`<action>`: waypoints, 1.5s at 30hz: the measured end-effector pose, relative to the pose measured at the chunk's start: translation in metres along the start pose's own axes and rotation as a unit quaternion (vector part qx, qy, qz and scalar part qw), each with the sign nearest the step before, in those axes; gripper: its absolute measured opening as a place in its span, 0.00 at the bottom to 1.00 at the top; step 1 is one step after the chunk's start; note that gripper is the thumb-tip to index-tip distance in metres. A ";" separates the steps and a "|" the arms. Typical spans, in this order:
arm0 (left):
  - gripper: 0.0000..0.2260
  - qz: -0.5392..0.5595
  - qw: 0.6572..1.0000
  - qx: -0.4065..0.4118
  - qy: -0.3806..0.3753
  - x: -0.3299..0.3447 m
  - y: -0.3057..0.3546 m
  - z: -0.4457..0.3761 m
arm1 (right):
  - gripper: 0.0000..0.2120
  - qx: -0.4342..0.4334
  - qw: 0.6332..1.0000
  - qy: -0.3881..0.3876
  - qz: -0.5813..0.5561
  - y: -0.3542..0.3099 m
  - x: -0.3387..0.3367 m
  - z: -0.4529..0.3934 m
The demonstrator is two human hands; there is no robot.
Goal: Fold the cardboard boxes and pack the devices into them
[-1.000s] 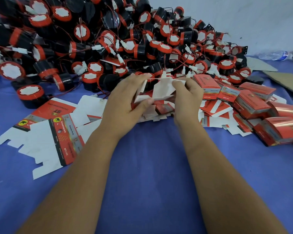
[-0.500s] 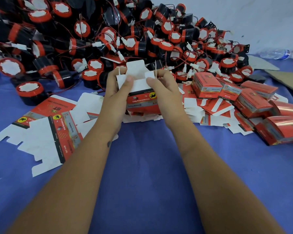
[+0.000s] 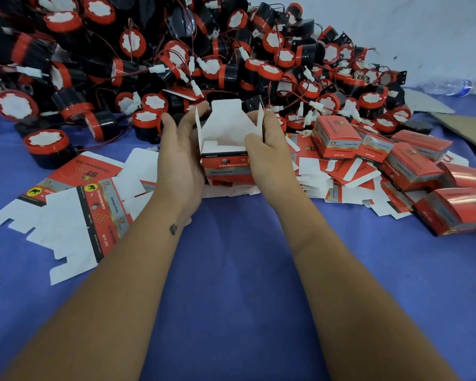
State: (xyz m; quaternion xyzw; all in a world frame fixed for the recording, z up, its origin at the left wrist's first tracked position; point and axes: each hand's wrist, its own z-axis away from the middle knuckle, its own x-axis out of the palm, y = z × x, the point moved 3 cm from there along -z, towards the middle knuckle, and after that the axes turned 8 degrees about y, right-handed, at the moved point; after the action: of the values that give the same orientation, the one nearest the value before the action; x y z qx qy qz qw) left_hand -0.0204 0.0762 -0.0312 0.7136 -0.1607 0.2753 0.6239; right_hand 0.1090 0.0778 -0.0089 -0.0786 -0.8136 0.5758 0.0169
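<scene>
A red cardboard box (image 3: 226,166) stands upright in the middle of the blue table, its white top flaps raised and its mouth open. My left hand (image 3: 180,158) lies against the box's left side with fairly straight fingers. My right hand (image 3: 270,149) grips the right side, thumb hooked over the front rim. A big heap of black-and-red round devices (image 3: 176,64) with red wires and white plugs fills the back. Flat unfolded box blanks (image 3: 74,210) lie at the left.
Several folded red boxes (image 3: 412,166) are stacked at the right, with more flat blanks (image 3: 349,182) beside them. A plastic bottle (image 3: 454,88) and brown cardboard sheets (image 3: 467,127) lie at the far right. The blue cloth (image 3: 237,270) spreads under my forearms.
The flat blank that both hands held has been opened into an upright box. My hands have moved apart to its two sides, and the top flaps now stand up.
</scene>
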 end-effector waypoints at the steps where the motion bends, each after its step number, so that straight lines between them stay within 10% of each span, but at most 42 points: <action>1: 0.23 -0.018 1.000 -0.001 -0.005 0.000 -0.001 0.000 | 0.14 0.000 1.000 -0.003 0.000 0.001 0.000 0.000; 17: 0.19 -0.166 0.985 0.048 0.023 -0.001 -0.003 0.002 | 0.21 0.132 0.970 -0.022 -0.204 0.012 -0.003 -0.004; 38: 0.05 -0.154 0.988 0.003 -0.005 -0.001 -0.006 0.006 | 0.16 0.056 0.993 -0.025 -0.102 0.003 -0.006 -0.002; 45: 0.18 -0.196 0.977 0.087 0.001 0.001 -0.002 0.008 | 0.16 0.045 0.998 -0.040 -0.035 0.003 -0.003 -0.003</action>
State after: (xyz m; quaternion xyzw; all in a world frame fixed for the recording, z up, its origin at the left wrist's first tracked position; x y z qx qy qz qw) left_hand -0.0173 0.0691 -0.0331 0.7823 0.0072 0.1612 0.6016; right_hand 0.1128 0.0808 -0.0106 -0.0262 -0.7890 0.6138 0.0074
